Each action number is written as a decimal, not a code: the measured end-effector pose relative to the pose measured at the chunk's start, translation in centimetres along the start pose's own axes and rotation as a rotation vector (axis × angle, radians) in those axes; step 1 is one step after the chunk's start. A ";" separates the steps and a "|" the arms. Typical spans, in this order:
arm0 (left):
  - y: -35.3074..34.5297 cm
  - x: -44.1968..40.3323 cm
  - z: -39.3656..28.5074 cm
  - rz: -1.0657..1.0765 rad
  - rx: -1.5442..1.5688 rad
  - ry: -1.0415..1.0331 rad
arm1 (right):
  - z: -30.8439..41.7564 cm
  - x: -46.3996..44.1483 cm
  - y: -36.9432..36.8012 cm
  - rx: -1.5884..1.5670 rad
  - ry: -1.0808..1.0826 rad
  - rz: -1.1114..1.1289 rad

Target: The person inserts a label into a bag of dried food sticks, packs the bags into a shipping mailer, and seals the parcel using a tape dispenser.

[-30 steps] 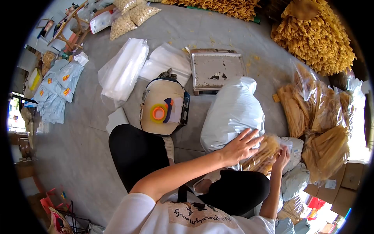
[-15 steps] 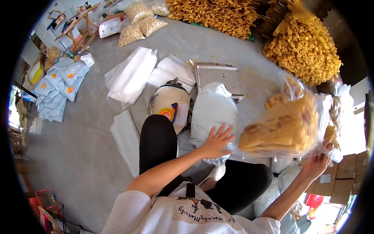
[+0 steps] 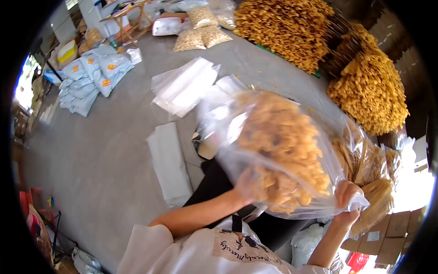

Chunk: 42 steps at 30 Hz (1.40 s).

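Note:
A large clear plastic bag (image 3: pixel 326 160) of golden-yellow, ruffled dried pieces (image 3: pixel 278 141) is held up in front of me, smeared by motion. My right hand (image 3: pixel 347 201) is closed around its gathered corner, and a tuft of plastic sticks out past the fingers. At the bag's lower left, my left hand (image 3: pixel 248 182) touches it. Its fingers are blurred and partly covered by the film, so their grip is unclear. The bag hides most of what lies on the floor before me; only an edge of a pale container (image 3: pixel 207 150) shows.
White plastic sheets (image 3: pixel 187 89) and a folded pale sheet (image 3: pixel 169 160) lie on the floor. Blue-grey parcels (image 3: pixel 93 73) are at the left. Heaps of yellow pieces (image 3: pixel 283 32) stand at the back, cardboard boxes (image 3: pixel 390 233) at the right, another filled bag (image 3: pixel 376 205) beside my right hand.
The bag of yellow pieces has swung from the right to in front of me, with my right hand on its corner. My left hand has left the grey-white parcel and now touches the bag.

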<state>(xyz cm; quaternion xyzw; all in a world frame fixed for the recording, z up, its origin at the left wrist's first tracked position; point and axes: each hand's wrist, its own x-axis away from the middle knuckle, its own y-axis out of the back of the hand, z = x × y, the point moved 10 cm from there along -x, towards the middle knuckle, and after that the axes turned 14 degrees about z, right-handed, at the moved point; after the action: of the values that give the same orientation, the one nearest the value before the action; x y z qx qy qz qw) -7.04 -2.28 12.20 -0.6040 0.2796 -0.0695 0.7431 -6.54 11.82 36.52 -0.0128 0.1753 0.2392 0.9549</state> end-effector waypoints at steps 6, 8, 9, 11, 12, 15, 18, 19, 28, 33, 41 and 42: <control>-2.5 -0.1 2.2 -0.243 -0.079 0.073 | 1.8 -1.1 -5.3 -0.060 0.183 0.246; -6.5 -0.7 2.3 -0.032 0.041 0.081 | 2.2 -0.6 -6.2 -0.143 0.296 0.415; -5.4 0.4 2.2 -0.196 -0.085 0.145 | 2.1 0.3 -6.2 -0.148 0.287 0.415; -5.6 2.4 1.2 -0.200 -0.174 0.279 | 2.0 3.3 -5.2 -0.099 0.162 0.378; -5.6 3.5 -0.1 -0.170 -0.312 0.389 | 1.8 4.9 -4.8 -0.065 0.083 0.361; -4.6 8.9 -9.3 -0.151 -1.045 0.611 | 0.2 9.8 -4.0 0.086 -0.256 0.290; 2.9 19.9 -23.2 -0.913 -1.058 0.109 | -2.4 15.1 -3.8 0.213 -0.652 0.242; 5.5 25.2 -26.9 -1.091 -1.100 -0.123 | -3.5 16.1 -4.3 0.235 -0.755 0.247; 19.1 47.1 -29.6 -1.686 -1.078 0.159 | -4.2 17.8 -10.3 0.468 -0.906 0.319; 18.9 45.7 -28.5 -1.915 -1.228 0.388 | -8.4 25.9 -10.1 0.568 -1.391 0.591; 23.3 47.3 -30.7 -1.745 -1.440 0.462 | -10.1 30.6 -9.7 0.587 -1.562 0.732; 19.6 43.2 -30.4 -1.680 -1.605 0.516 | -10.2 30.2 -9.9 0.583 -1.556 0.730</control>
<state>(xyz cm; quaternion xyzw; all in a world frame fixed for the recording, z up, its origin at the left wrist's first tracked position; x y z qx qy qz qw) 9.23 -42.29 -23.91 -0.8588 -0.0988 -0.4594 -0.2039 19.62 15.60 16.07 0.4510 -0.4726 0.4142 0.6338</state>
